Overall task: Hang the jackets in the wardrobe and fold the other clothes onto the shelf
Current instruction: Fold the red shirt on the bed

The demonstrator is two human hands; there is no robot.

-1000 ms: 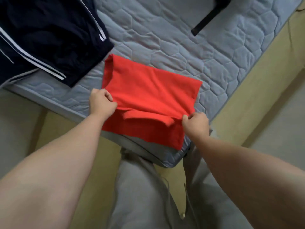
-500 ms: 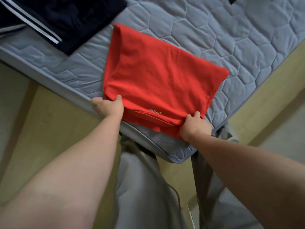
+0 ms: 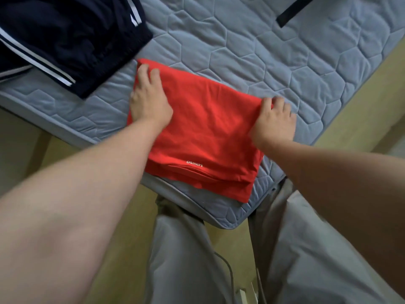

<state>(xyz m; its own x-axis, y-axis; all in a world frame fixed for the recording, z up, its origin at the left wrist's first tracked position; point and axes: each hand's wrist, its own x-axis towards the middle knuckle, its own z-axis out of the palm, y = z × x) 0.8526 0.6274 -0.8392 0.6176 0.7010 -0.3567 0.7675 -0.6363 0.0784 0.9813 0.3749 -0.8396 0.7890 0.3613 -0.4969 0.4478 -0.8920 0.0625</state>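
Moved from near hem to far corners of shirt (image 3: pixel 203 128), folded at bed (image 3: pixel 263 51) edge. Left hand (image 3: pixel 151 102) laid flat, fingers (image 3: pixel 142 72) slightly apart; right hand (image 3: pixel 274 122) spread over its corner, grip unclear.

Quilted grey mattress (image 3: pixel 252 53), yellowish floor (image 3: pixel 372 88)

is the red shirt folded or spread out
Folded: the red shirt is a compact rectangle on the mattress, layers stacked along its near edge.
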